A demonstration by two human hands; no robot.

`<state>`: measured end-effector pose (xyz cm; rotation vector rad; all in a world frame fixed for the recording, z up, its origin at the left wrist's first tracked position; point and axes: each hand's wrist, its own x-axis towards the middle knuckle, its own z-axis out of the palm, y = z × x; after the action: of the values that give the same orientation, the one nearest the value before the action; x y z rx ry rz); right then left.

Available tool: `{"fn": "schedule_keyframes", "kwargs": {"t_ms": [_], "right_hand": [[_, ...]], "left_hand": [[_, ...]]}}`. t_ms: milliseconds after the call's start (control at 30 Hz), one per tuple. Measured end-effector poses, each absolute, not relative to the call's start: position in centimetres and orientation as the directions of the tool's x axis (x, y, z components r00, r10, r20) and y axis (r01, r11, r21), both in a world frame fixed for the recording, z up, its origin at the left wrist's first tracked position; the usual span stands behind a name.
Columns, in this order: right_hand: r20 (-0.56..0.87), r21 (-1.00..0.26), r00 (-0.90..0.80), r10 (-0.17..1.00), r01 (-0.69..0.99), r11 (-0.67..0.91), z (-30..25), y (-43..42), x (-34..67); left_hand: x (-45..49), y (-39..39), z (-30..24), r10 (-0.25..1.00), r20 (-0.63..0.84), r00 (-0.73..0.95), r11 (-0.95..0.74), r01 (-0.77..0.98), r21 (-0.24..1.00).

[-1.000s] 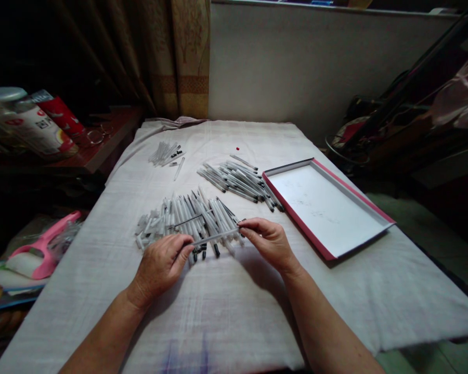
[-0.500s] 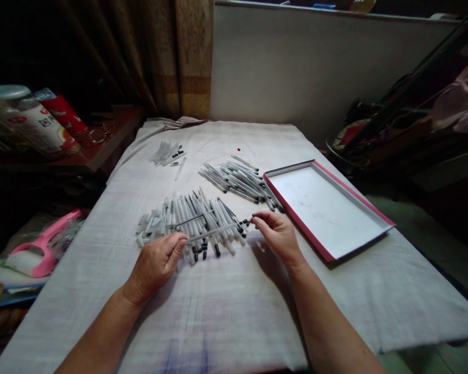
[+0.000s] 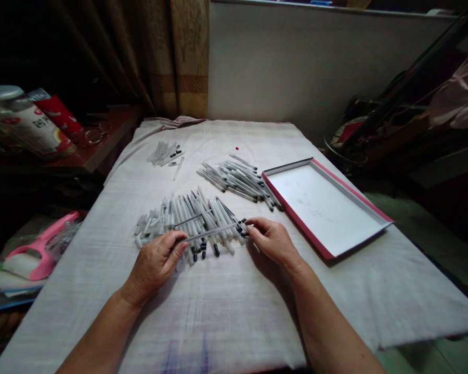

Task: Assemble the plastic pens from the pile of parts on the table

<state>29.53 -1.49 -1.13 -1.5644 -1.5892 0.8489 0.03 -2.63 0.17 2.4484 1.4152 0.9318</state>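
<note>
My left hand (image 3: 158,262) is closed on one end of a clear pen barrel (image 3: 210,232), which points right over a heap of pen parts. My right hand (image 3: 271,239) pinches a small dark piece that looks like a black pen plug, right by the barrel's far end; whether they touch I cannot tell. Beneath lies the heap of clear pen barrels (image 3: 179,213), with thin dark refills among them. Loose black plugs (image 3: 216,250) lie along its near edge. Behind it is a pile of pens with black ends (image 3: 237,182).
A shallow box lid (image 3: 323,208) with red sides lies on the right of the cloth-covered table (image 3: 226,306). Further back are a small pile of clear caps (image 3: 161,153) and a tiny red piece (image 3: 237,148). Jars (image 3: 35,130) stand on a side table at left.
My right hand has moved slightly left and down, bringing its fingertips to the barrel's far end. My left hand keeps its hold on the barrel, and the view has shifted a little.
</note>
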Motion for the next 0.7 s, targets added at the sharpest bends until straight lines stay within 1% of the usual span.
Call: {"fn": "schedule_keyframes", "kwargs": {"t_ms": [133,300,400,567,633,700], "right_hand": [[0.037,-0.954,-0.076,0.996,0.295,0.058,-0.5,-1.9,28.4],[-0.045,-0.994,-0.137,0.99,0.104,-0.031,-0.2,-2.2,27.1],[-0.049,-0.997,-0.113,0.992,0.068,-0.041,-0.2,-2.2,27.1],[-0.019,-0.997,-0.065,0.998,0.071,-0.015,0.1,-2.0,27.3],[-0.003,-0.999,-0.003,1.0,0.043,-0.003,0.2,-1.9,27.6],[-0.002,-1.0,0.118,0.993,-0.022,0.001,0.3,-1.5,28.2]], "left_hand": [[0.2,-2.7,0.2,0.787,0.476,0.392,-0.589,0.708,0.39],[0.5,-2.8,0.4,0.776,0.465,0.427,-0.613,0.684,0.395],[0.5,-2.8,0.5,0.783,0.462,0.417,-0.605,0.685,0.406],[0.4,-2.8,0.3,0.8,0.437,0.411,-0.585,0.695,0.418],[0.0,-2.7,0.4,0.803,0.441,0.401,-0.576,0.711,0.402],[-0.9,-2.4,0.5,0.809,0.466,0.359,-0.55,0.742,0.383]]}}
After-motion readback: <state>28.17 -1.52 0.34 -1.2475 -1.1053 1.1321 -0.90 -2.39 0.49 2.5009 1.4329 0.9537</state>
